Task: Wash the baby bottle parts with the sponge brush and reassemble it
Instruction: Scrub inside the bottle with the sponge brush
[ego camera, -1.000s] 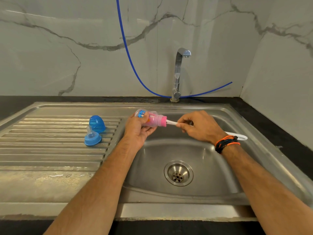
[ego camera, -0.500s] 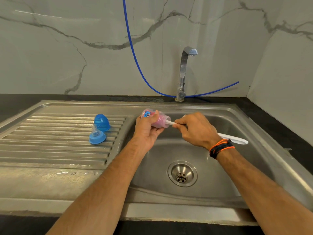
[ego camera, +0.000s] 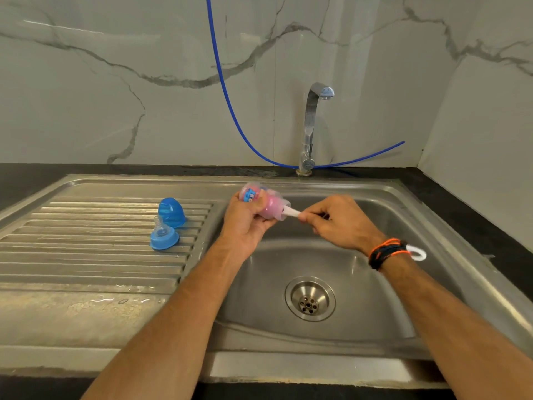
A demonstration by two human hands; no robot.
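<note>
My left hand grips the clear baby bottle on its side over the sink bowl, mouth pointing right. The pink sponge of the sponge brush sits inside the bottle. My right hand pinches the brush's white handle just outside the bottle mouth; the handle's looped end shows behind my right wrist. On the ribbed drainboard at the left lie the blue bottle cap and the blue collar with its clear teat, touching each other.
A steel sink with a drain lies below my hands. The chrome tap stands behind it, no water running. A blue hose hangs along the marble wall. Water drops lie on the drainboard's front edge.
My right hand has pushed the brush deeper into the bottle and slid closer to its mouth. The bottle has tilted slightly in my left hand. The view has shifted a little.
</note>
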